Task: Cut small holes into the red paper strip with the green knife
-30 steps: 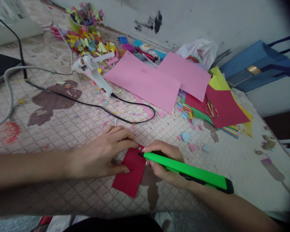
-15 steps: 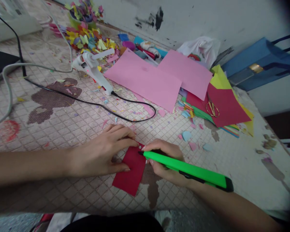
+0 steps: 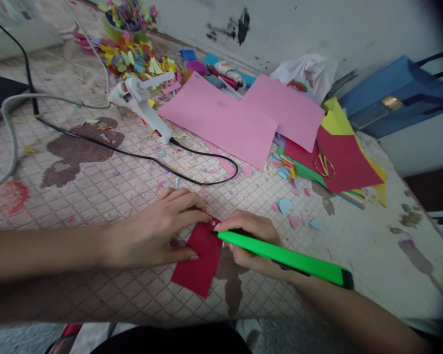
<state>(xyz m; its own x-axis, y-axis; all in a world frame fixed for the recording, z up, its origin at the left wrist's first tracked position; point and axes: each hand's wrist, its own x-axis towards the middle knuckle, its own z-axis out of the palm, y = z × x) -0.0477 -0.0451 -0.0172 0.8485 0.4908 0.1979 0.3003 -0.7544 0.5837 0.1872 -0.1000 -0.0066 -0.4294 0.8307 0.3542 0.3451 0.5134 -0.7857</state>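
A small red paper piece (image 3: 199,263) lies on the patterned tablecloth near the front edge. My left hand (image 3: 162,231) rests on its left side, fingers and thumb spread and touching the paper. Between the fingers and thumb of my right hand (image 3: 253,241) is a bright green pen-shaped tool (image 3: 291,255). Its dark tip meets the upper right part of the red paper, beside a tiny whitish spot.
A white glue gun (image 3: 145,108) with a looping black cord sits behind my hands. Farther back lie pink sheets (image 3: 221,118), gold-handled scissors (image 3: 324,164) on red paper (image 3: 350,162), and many paper scraps. A blue bag (image 3: 395,98) is at the right.
The tail of the green tool has shifted slightly left and up. My left hand and the red paper look almost the same as before.
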